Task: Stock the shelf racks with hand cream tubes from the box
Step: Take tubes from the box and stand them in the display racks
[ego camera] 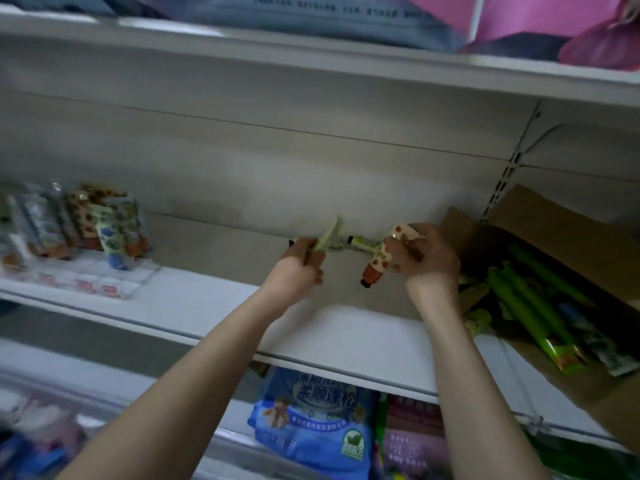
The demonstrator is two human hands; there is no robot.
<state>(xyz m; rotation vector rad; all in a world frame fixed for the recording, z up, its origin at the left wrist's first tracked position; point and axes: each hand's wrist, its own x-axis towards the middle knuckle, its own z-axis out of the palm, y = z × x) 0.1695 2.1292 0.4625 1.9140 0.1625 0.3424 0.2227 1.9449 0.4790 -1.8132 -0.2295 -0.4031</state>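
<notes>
Top shelf [311, 46] carries a blue-grey pack [329, 15] w/ dark print, pink bags [554, 22] to its right. Grey back panel [277, 150] runs behind, slotted upright [509, 171] at right. Low centre: blue bag [311, 420] w/ white Chinese text & green leaf badge, next to a thin green pack [381, 431], then a pink pack [412, 441]. Bottom left: pink items [45, 427], too blurred to ID.

We find the shelf [194, 306] across mid frame. On it the rack [114, 289] stands at left, with rack tubes [104, 223] in it, and the box [540, 216] at right, with box tubes [530, 299] inside. At centre the left hand [301, 268] holds the left tube [329, 233] and the right hand [429, 258] the right tube [377, 261]. A third tube [363, 243] lies behind, between them. Bags [311, 420] sit below the shelf.
</notes>
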